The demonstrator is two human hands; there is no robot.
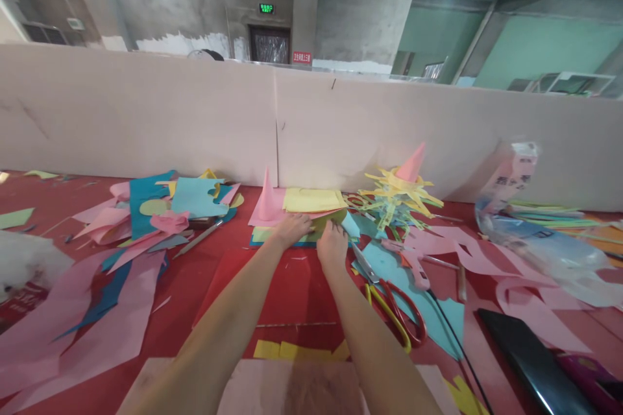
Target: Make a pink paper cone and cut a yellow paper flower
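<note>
Two bare hands reach straight ahead to a paper stack [314,200] at the far side of the red counter [292,285], its long edge running left to right. The left hand [292,228] rests flat and open on the stack's near edge. The right hand [332,248], just beside it, curls its fingers, apparently pinching the olive-green sheet [339,215] that juts out there; red-handled scissors [396,314] lie near the right forearm.

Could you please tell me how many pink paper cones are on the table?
2. One pink paper cone stands upright on the stacked coloured sheets beyond the left hand; the other tilts atop the yellow paper cut-outs to the right. Others may lie hidden under scraps.
</note>
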